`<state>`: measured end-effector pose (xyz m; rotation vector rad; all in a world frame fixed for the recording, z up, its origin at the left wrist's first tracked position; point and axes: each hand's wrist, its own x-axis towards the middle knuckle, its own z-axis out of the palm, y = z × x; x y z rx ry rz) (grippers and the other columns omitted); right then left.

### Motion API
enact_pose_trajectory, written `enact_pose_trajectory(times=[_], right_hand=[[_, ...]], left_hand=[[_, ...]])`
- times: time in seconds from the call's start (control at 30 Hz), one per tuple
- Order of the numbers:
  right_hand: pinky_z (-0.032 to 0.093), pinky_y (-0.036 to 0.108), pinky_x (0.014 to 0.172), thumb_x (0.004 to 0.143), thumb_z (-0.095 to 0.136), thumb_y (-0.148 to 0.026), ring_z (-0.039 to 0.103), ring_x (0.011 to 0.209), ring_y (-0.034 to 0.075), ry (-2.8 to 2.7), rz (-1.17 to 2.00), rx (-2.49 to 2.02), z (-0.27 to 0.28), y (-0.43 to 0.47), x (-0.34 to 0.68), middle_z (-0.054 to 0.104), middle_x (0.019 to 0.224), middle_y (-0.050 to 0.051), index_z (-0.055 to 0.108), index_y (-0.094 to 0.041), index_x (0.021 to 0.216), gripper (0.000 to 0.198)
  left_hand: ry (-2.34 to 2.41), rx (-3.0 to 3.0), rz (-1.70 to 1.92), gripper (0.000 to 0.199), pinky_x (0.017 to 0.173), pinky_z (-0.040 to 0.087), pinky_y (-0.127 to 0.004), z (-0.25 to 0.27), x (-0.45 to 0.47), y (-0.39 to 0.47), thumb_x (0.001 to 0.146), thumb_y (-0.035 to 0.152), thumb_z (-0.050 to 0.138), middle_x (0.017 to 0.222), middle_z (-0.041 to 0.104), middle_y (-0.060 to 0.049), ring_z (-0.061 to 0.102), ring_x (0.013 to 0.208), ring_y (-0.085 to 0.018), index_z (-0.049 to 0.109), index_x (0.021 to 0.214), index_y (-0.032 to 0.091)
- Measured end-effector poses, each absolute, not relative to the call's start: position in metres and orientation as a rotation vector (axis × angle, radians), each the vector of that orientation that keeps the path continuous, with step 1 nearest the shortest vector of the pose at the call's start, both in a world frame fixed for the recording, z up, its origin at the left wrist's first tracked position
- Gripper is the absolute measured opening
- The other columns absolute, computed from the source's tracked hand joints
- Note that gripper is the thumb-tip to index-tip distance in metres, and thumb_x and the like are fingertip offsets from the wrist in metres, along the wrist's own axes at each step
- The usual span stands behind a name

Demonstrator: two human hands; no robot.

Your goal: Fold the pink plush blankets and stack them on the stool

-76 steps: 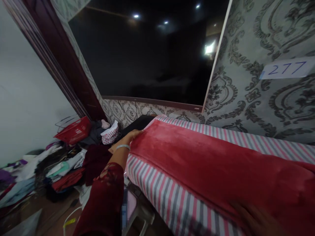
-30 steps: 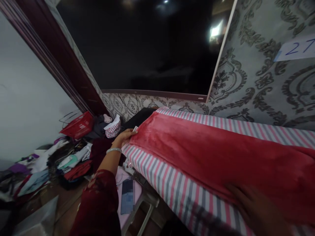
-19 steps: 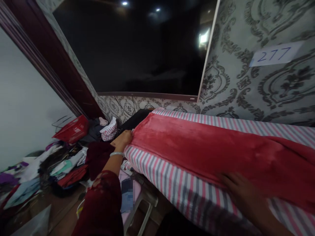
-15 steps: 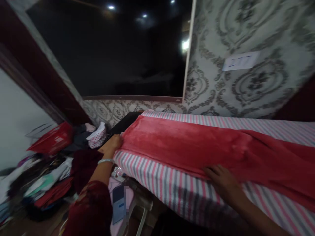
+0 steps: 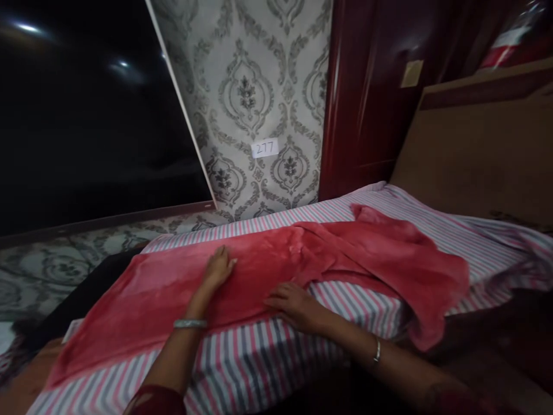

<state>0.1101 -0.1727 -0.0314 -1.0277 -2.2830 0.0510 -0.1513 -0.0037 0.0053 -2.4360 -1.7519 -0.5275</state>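
Observation:
A long red plush cloth (image 5: 159, 282) lies along a table spread with a striped cover (image 5: 242, 357). Its left part is spread flat, while the right part is bunched in folds and droops over the near edge. My left hand (image 5: 218, 268) rests open on the flat part, fingers lying on the pile. Near the front edge, my right hand (image 5: 294, 305) touches the same cloth with its fingers stretched out and a little apart. Neither hand grips it.
A large dark screen (image 5: 95, 115) stands behind on the left, against patterned wallpaper with a paper label (image 5: 265, 148) reading 277. At the back right is a large brown board (image 5: 479, 150), beside a dark red panel (image 5: 363, 98) with a switch plate (image 5: 412, 74).
My view has swung to the right. My left hand has left the cloth's left end and lies on its middle. My right hand is still at the near edge.

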Motion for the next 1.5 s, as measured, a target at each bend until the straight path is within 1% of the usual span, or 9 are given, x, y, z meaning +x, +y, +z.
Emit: enact_pose_trajectory(times=[0.1,0.3,0.47,0.7,0.93,1.07,1.2,1.33,1.5], right_hand=[[0.054,0.041,0.095,0.098,0.051,-0.022,0.065,0.109,0.023,-2.053,-0.056,-1.005,-0.013,-0.175,0.171,0.072,0.116,0.010,0.071,-0.022,0.120,0.030],[0.055,0.046,0.092,0.092,0.050,-0.035,0.069,0.099,0.027,-1.487,-0.117,-1.607,-0.005,-0.183,0.333,0.076,0.106,0.012,0.075,-0.019,0.102,0.031],[0.056,0.048,0.087,0.088,0.055,-0.045,0.070,0.094,0.031,-1.425,-0.039,-1.798,-0.040,-0.218,0.385,0.076,0.105,0.013,0.076,-0.021,0.100,0.034],[0.049,0.053,0.099,0.085,0.048,-0.043,0.062,0.109,0.034,-1.052,-0.449,-1.961,-0.067,-0.240,0.448,0.070,0.113,0.019,0.069,-0.011,0.119,0.051],[0.048,0.049,0.098,0.085,0.053,-0.037,0.064,0.110,0.036,-0.645,-0.018,-2.184,-0.047,-0.228,0.501,0.070,0.112,0.024,0.065,-0.004,0.129,0.057],[0.052,0.042,0.087,0.088,0.053,-0.039,0.070,0.093,0.033,-0.608,0.152,-2.159,-0.038,-0.223,0.517,0.073,0.082,0.017,0.076,-0.013,0.096,0.035],[0.055,0.039,0.075,0.090,0.053,-0.039,0.070,0.074,0.029,-0.595,0.350,-2.063,-0.028,-0.217,0.520,0.067,0.062,0.013,0.070,-0.018,0.070,0.034],[0.058,0.038,0.066,0.085,0.057,-0.032,0.070,0.067,0.025,-0.610,0.562,-1.852,-0.021,-0.210,0.504,0.072,0.068,0.009,0.074,-0.016,0.092,0.024],[0.059,0.033,0.065,0.075,0.061,-0.019,0.069,0.065,0.020,-0.661,0.611,-1.589,0.006,-0.201,0.487,0.074,0.076,0.004,0.069,-0.016,0.122,0.048]], left_hand=[[-1.728,-2.449,-0.521,0.040,0.096,0.056,-0.047,-0.006,-0.115,-0.007,0.097,0.040,0.065,0.134,0.062,-0.011,0.064,0.115,-0.025,0.061,0.131,0.019],[-1.741,-2.376,-0.281,0.047,0.118,0.034,-0.053,-0.019,-0.095,-0.019,0.103,0.035,0.044,0.154,0.050,-0.021,0.044,0.145,-0.034,0.056,0.143,0.014],[-1.727,-2.358,-0.210,0.052,0.117,0.036,-0.049,-0.015,-0.094,-0.022,0.103,0.030,0.034,0.156,0.049,-0.020,0.045,0.145,-0.031,0.054,0.147,0.010],[-1.640,-2.337,-0.227,0.052,0.113,0.041,-0.047,-0.018,-0.096,-0.016,0.103,0.029,0.031,0.151,0.055,-0.019,0.049,0.142,-0.030,0.057,0.143,0.010],[-1.655,-2.339,-0.269,0.054,0.113,0.042,-0.049,-0.033,-0.101,0.004,0.103,0.032,0.030,0.154,0.052,-0.018,0.048,0.143,-0.030,0.057,0.144,0.012],[-1.668,-2.312,-0.378,0.051,0.112,0.044,-0.049,-0.042,-0.104,0.011,0.101,0.032,0.034,0.152,0.055,-0.015,0.049,0.142,-0.030,0.061,0.142,0.017],[-1.662,-2.305,-0.381,0.051,0.112,0.044,-0.047,-0.044,-0.105,0.012,0.101,0.033,0.033,0.152,0.056,-0.013,0.051,0.141,-0.029,0.061,0.141,0.019],[-1.660,-2.320,-0.338,0.054,0.112,0.044,-0.048,-0.039,-0.104,0.009,0.102,0.033,0.029,0.153,0.054,-0.015,0.050,0.142,-0.029,0.060,0.142,0.015],[-1.657,-2.361,-0.282,0.056,0.113,0.043,-0.049,-0.027,-0.102,0.000,0.102,0.033,0.027,0.152,0.055,-0.018,0.051,0.141,-0.031,0.059,0.143,0.011]])
